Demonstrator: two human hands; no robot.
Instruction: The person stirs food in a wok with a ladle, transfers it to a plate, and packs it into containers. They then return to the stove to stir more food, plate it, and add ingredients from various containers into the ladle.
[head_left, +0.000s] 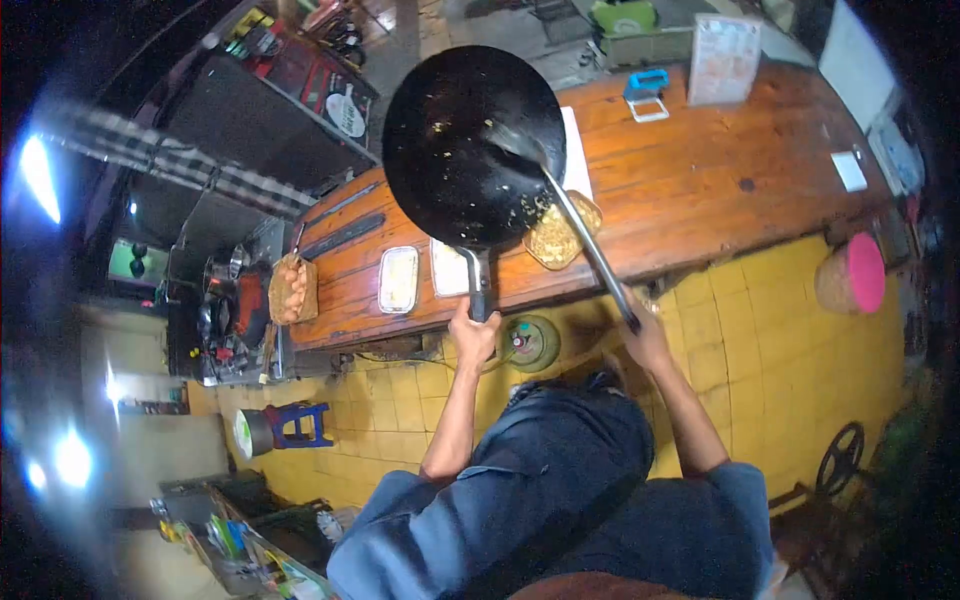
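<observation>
My left hand (474,335) is wrapped round the handle of a black wok (450,150), which is tilted above the wooden counter. Bits of food cling to its inside. In my right hand (645,325) is a long metal ladle (580,222), its head inside the wok. Below the wok's lower right rim lies a container or wrapper of yellowish food (555,238), partly hidden. A foil tray with pale food (399,280) and a second white tray (449,272) stand left of the wok handle.
A basket of eggs (293,290) sits at the counter's left end. A blue-framed holder (648,92) and a menu stand (724,58) are at the back right. A green gas cylinder (532,343) stands below the counter. A pink-topped bin (862,273) is at right.
</observation>
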